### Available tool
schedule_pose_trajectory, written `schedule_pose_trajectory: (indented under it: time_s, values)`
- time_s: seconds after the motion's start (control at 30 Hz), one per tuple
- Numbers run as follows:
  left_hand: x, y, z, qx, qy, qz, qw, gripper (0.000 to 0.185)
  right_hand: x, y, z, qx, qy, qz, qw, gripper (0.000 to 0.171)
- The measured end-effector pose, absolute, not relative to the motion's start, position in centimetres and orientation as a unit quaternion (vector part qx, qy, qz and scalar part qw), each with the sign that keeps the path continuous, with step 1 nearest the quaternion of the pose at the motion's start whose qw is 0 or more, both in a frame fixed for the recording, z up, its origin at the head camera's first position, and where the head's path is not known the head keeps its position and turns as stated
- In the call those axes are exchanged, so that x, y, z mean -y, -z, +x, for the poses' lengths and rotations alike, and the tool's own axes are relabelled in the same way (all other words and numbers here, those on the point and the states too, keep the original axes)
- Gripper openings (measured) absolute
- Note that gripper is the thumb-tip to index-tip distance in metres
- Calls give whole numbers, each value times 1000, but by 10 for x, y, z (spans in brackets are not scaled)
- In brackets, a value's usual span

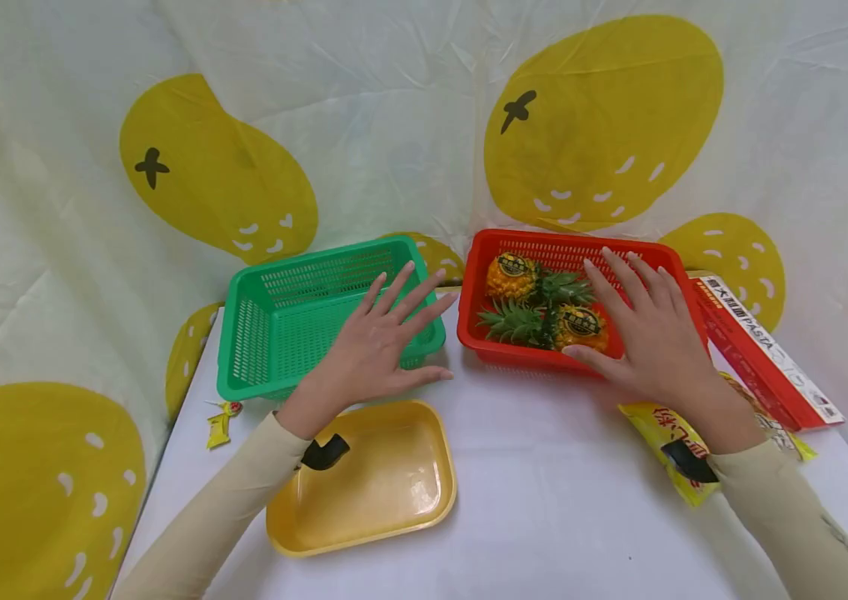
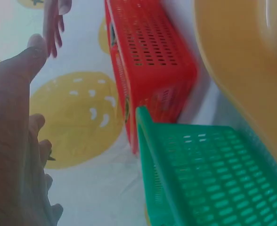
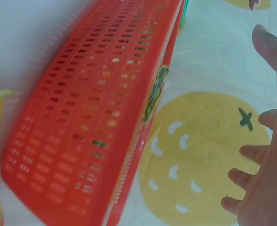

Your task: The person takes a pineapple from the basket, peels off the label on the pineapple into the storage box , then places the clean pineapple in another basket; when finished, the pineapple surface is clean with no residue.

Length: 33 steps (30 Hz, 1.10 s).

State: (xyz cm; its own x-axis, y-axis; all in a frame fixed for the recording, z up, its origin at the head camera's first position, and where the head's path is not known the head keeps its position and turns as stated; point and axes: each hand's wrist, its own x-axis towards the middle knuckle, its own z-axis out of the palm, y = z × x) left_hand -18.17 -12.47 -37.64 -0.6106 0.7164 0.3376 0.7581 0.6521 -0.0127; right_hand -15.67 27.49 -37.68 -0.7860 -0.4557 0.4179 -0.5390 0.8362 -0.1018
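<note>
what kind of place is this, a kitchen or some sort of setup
Likely a staged tabletop setup, not a kitchen: a white table walled in by a lemon-print cloth backdrop, with a green basket and a red basket of small pineapples laid out.

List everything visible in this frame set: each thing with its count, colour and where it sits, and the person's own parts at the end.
green basket: 1, green, rear left of the table, nothing seen inside.
red basket: 1, red, rear right, beside the green one.
pineapples: 2, orange-yellow with green leaves and round labels, lying in the red basket.
yellow tray: 1, yellow, in front of the green basket, partly under the left wrist.
pasta box: 1, red and white, right of the red basket.
snack bag: 1, yellow, partly under the right forearm.
small wrapper: 1, yellow, left table edge.
table: 1, white.
backdrop cloth: 1, white with yellow fruit shapes.
left hand: fingers spread, over the green basket.
right hand: fingers spread, over the red basket.
</note>
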Motion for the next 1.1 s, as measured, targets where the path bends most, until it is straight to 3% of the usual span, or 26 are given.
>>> schedule_pose_trajectory:
  time_s: [0.7, 1.1]
  values:
    - [74, 383, -206, 881, 129, -449, 70, 92, -340, 402, -131, 973, -152, 120, 129, 119]
    - [26, 371, -232, 877, 131, -458, -71, 84, -367, 425, -131, 977, -198, 48, 69, 114]
